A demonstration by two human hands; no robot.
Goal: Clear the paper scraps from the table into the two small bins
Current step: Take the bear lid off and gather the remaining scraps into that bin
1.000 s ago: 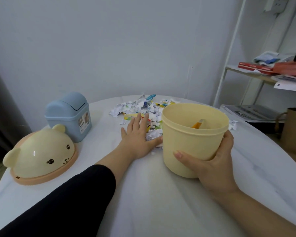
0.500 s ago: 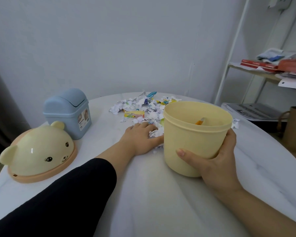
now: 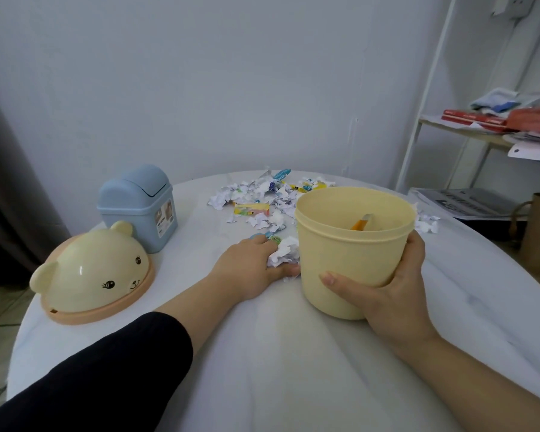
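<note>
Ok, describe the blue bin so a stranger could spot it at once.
Start at the round white table, far left side. Just behind the cream bear-faced lid stands the blue bin: boxy, with a domed swing top, unlike the round open yellow bin.

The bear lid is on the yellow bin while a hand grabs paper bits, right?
No: the head view shows the cream bear-face dome lid lying on the white table, not on the round yellow plastic bin. The left hand does grab paper scraps.

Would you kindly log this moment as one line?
left hand: grips paper scraps | right hand: holds yellow bin | blue bin: untouched
</note>
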